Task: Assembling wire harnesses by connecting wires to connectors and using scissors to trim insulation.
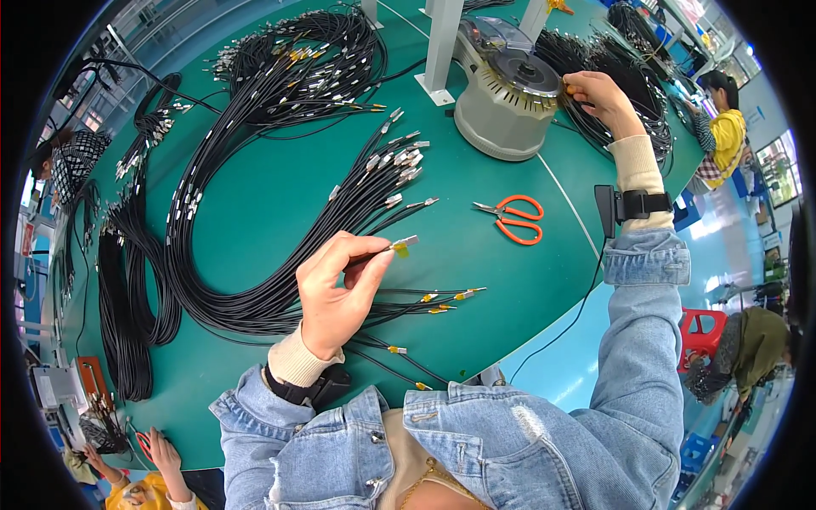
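Between thumb and forefinger of my left hand (pixel 336 285) is the end of a black cable, pinched just behind its metal connector (pixel 406 243). A small yellow tag (pixel 401 251) hangs beside that connector. My right hand (pixel 602 100) reaches far right to a grey round machine (pixel 501 110), fingertips closed together at the rim of its dark slotted wheel (pixel 527 75). A speck of yellow shows at those fingertips; what they grip is too small to make out. Orange-handled snips (pixel 517 219) lie on the green table (pixel 476 340) between my hands, touched by neither.
A thick bundle of black cables (pixel 183 255) curves across the table's left, some ends yellow-tagged. More bundles (pixel 123 323) lie further left and behind the machine. A grey post (pixel 439 51) stands beside the machine. Other people work around, one (pixel 727 136) at far right. A red stool (pixel 701 336) stands right.
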The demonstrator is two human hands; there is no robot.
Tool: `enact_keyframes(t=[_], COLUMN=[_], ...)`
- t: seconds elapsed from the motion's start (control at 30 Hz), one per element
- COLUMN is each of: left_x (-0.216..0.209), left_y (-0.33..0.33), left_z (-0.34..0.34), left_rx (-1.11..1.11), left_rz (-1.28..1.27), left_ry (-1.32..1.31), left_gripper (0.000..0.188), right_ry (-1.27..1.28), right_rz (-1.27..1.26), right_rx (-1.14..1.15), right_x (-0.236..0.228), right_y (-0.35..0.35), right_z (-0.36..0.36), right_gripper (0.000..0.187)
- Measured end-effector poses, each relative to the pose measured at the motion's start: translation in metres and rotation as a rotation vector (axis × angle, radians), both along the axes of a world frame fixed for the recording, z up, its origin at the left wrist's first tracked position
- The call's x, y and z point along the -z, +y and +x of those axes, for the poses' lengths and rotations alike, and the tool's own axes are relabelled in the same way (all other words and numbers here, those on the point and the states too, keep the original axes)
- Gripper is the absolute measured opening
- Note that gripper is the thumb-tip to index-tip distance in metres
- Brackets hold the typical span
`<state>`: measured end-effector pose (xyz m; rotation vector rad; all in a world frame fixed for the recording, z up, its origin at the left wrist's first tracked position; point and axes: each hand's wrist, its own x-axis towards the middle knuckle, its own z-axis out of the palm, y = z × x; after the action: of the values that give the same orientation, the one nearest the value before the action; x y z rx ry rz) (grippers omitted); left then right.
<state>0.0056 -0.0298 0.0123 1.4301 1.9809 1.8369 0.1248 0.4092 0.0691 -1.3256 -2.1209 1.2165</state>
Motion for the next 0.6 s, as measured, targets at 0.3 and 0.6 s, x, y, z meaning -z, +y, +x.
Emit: enact_keyframes(t=[0.3, 0.6], left_x=[0.0008, 0.0010], left_y=[-0.0016, -0.0019], left_z=[-0.0002, -0.0019], left_rx=[-0.009, -0.006], left_rz=[-0.010, -0.006], left_ry=[0.010, 0.004], left_gripper=[0.011, 0.011], right_ry=[0.060, 0.086], right_rz=[0.010, 0.040], right_rx=[-0.035, 0.001], right_x=[0.0008, -0.0010], right_y=[0.0070, 0.0012], right_z=[-0.0002, -0.0072], right_gripper=[0.012, 0.012])
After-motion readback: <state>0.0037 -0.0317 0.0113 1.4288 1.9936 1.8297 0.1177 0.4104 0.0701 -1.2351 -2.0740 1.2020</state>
